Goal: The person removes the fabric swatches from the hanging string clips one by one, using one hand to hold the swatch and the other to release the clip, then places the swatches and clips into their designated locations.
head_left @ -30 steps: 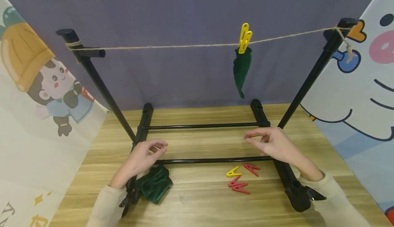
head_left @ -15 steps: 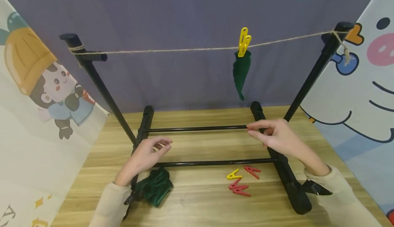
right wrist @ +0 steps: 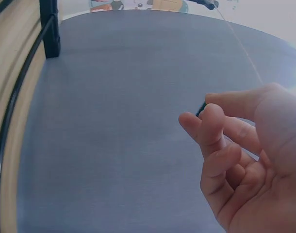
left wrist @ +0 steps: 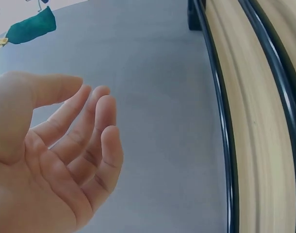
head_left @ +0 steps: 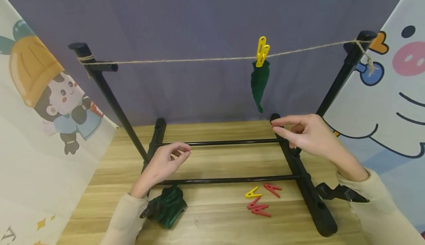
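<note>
My left hand (head_left: 162,165) is raised over the left side of the frame, its fingers loosely bent and nothing between them. Below it a crumpled dark green velvet cloth (head_left: 170,207) lies on the table. My right hand (head_left: 310,136) hovers near the right post, thumb and forefinger apart with no object visible between them. Up and to its left, a green cloth piece (head_left: 260,84) hangs from a twine line (head_left: 186,59), clipped by yellow clothespins (head_left: 261,55). In the right wrist view, a dark green sliver shows behind the right fingertips (right wrist: 213,114).
The black frame (head_left: 114,99) stands on the wooden table (head_left: 212,215), with two crossbars low between its feet. On the table lie a yellow clothespin (head_left: 253,193) and several red clothespins (head_left: 273,190). A grey-blue backdrop (head_left: 186,93) rises behind, and printed panels stand at both sides.
Both hands have risen, the right one more and slightly rightward, the left one slightly rightward. The whole scene has shifted a little down in the head view. The cloths and clothespins stay put.
</note>
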The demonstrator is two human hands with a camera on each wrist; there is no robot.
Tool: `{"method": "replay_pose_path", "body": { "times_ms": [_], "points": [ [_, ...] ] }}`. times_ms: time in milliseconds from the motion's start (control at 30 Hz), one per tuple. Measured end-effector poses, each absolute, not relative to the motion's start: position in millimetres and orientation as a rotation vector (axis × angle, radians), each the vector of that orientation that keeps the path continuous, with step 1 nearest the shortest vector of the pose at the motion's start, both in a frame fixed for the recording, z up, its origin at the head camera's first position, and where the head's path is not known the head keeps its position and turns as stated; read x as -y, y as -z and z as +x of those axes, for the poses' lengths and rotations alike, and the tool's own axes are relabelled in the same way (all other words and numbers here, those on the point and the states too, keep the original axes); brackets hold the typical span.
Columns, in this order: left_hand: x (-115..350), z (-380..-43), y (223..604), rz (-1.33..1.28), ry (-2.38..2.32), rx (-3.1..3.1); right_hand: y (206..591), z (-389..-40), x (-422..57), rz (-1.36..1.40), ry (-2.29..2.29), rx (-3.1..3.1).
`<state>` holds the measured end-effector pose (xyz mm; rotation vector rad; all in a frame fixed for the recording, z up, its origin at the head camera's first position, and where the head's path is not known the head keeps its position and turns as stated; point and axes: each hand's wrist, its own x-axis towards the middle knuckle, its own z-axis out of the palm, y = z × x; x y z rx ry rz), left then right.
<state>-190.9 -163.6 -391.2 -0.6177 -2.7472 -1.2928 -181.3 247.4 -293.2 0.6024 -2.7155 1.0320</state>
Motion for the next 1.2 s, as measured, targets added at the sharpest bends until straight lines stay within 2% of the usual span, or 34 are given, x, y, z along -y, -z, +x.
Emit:
{"method": "replay_pose_path", "body": {
  "times_ms": [233, 533, 900, 1200],
  "points": [
    [149, -198, 384, -0.656, 1.374, 2.705, 272, -184, -242, 0.625, -1.000, 2.645],
    [134, -207, 372, -0.663, 1.410, 2.664, 227, -172, -221, 0.689, -0.969, 2.526],
    [116, -216, 358, -0.702, 1.449, 2.623, 223, -195, -231, 0.682, -0.895, 2.450],
    [100, -223, 348, -0.769, 1.497, 2.572, 197, -189, -221, 0.656, -1.032, 2.367]
  ]
}}
